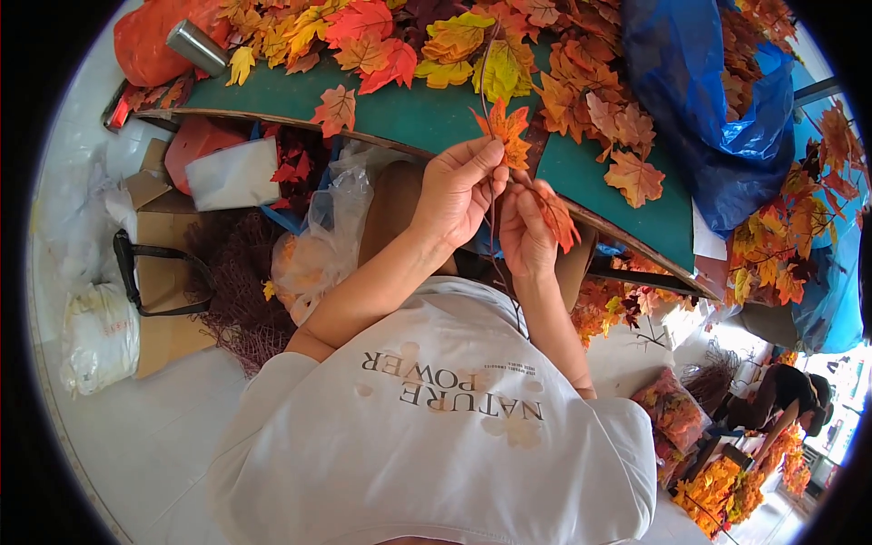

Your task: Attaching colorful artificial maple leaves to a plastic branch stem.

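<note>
Over the near edge of the green-topped table, my left hand (461, 189) pinches a thin brown stem (493, 238) between thumb and fingers. Just above its fingertips an orange artificial maple leaf (509, 133) stands out. Close on the right, my right hand (529, 234) is closed at the base of a red-orange artificial leaf (556, 216), which points down and to the right. The stem runs up over the table and down toward my shirt. Where leaf and stem meet is partly hidden by my fingers.
Piles of red, yellow and orange leaves (368, 50) cover the far side of the green table (400, 113). A metal cylinder (197, 47) lies back left, a blue plastic bag (690, 100) right. Below left are a cardboard box (168, 282) and brown stems (241, 291). Another person (781, 400) is far right.
</note>
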A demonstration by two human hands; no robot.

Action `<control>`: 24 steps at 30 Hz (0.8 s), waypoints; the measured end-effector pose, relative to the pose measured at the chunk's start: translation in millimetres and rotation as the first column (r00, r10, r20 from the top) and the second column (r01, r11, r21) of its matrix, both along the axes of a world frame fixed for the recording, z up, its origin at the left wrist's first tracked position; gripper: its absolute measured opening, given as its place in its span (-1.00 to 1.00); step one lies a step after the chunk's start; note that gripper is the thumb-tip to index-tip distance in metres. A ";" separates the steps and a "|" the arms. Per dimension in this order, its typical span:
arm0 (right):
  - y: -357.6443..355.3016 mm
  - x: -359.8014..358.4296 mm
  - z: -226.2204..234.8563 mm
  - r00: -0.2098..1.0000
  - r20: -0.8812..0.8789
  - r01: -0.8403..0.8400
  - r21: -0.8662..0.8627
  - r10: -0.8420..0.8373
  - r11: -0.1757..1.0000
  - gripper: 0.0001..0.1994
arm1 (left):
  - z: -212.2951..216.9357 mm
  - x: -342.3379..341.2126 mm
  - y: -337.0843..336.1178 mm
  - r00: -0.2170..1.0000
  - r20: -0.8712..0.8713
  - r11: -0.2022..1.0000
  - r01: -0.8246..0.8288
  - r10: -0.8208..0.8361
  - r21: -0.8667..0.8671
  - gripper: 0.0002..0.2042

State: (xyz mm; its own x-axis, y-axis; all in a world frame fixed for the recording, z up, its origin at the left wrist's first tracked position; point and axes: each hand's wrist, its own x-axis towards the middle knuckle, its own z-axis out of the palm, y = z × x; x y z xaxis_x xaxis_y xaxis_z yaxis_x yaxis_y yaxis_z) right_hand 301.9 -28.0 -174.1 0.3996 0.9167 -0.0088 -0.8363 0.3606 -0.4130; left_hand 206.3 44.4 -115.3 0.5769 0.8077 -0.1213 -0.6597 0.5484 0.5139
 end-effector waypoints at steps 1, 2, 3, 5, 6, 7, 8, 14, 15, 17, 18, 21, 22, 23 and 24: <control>-0.6 2.9 -6.4 0.996 -0.090 0.017 0.051 -0.012 0.999 -0.80 | 2.3 1.1 -0.7 1.000 0.001 1.000 -0.001 0.001 0.005 -0.87; -2.2 5.7 -12.4 0.990 -0.135 0.046 -0.016 -0.048 0.999 -0.79 | 4.2 2.7 -1.2 1.000 0.014 0.998 0.002 -0.001 -0.069 -0.88; -2.2 4.3 -9.0 0.990 -0.134 0.041 -0.012 -0.042 0.999 -0.79 | 5.3 2.8 -1.5 1.000 0.026 0.990 0.004 0.000 -0.143 -0.89; -1.0 1.8 -1.0 0.961 0.250 0.113 0.017 -0.114 0.993 -0.79 | 5.4 1.5 -1.2 1.000 0.015 0.992 0.002 0.000 -0.124 -0.89; 1.6 4.7 2.3 0.850 0.495 0.179 0.051 -0.180 0.983 -0.79 | 5.0 0.3 -1.7 1.000 0.002 0.994 0.006 -0.005 -0.110 -0.89; -0.6 6.8 0.7 0.420 0.846 0.305 0.209 -0.328 0.929 -0.81 | 4.0 -0.5 -2.6 1.000 0.003 0.994 0.002 -0.001 -0.110 -0.89; -5.2 11.2 4.1 0.413 0.868 0.260 0.178 -0.276 0.949 -0.80 | 2.7 -0.8 -3.9 0.999 -0.038 0.999 -0.005 0.004 -0.033 -0.89; -16.2 11.7 4.0 0.631 0.753 0.278 0.007 -0.188 0.961 -0.88 | 3.3 4.3 -10.6 0.959 -0.276 0.983 -0.006 0.058 0.184 -0.86; -14.0 10.8 6.8 0.728 0.649 0.307 -0.017 -0.223 0.952 -0.90 | 3.5 4.0 -10.5 0.959 -0.277 0.983 -0.004 0.056 0.182 -0.86; -13.4 17.4 13.0 0.723 0.644 0.392 -0.086 -0.249 0.916 -0.93 | 2.6 2.7 -10.0 0.936 -0.333 0.967 -0.027 0.113 0.254 -0.87; -13.5 24.5 16.6 0.847 0.475 0.352 -0.160 -0.241 0.922 -0.92 | 1.9 2.6 -10.6 0.937 -0.335 0.968 -0.017 0.103 0.250 -0.87; -9.7 32.8 30.2 0.948 0.206 0.293 -0.275 -0.241 0.916 -0.88 | 0.5 3.5 -12.3 0.955 -0.296 0.972 0.084 -0.015 0.220 -0.87; -8.5 32.7 33.2 0.964 0.165 0.246 -0.254 -0.208 0.936 -0.88 | 2.2 4.0 -12.7 0.954 -0.298 0.971 0.098 -0.030 0.217 -0.86; -8.1 31.5 36.7 0.977 0.126 0.198 -0.229 -0.173 0.953 -0.89 | 4.2 4.4 -13.3 0.953 -0.299 0.970 0.112 -0.044 0.214 -0.85; -7.4 29.1 41.5 0.981 0.127 0.173 -0.226 -0.147 0.958 -0.88 | 6.9 5.1 -13.6 0.952 -0.300 0.970 0.122 -0.054 0.211 -0.85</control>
State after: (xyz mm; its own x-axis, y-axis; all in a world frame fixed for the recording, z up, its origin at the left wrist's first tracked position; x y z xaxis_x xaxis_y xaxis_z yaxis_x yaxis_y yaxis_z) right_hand 331.0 -35.3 -132.6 0.5516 0.8176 -0.1652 -0.7212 0.3680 -0.5869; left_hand 211.5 30.8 -108.4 0.6137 0.7810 -0.1157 -0.4181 0.4458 0.7915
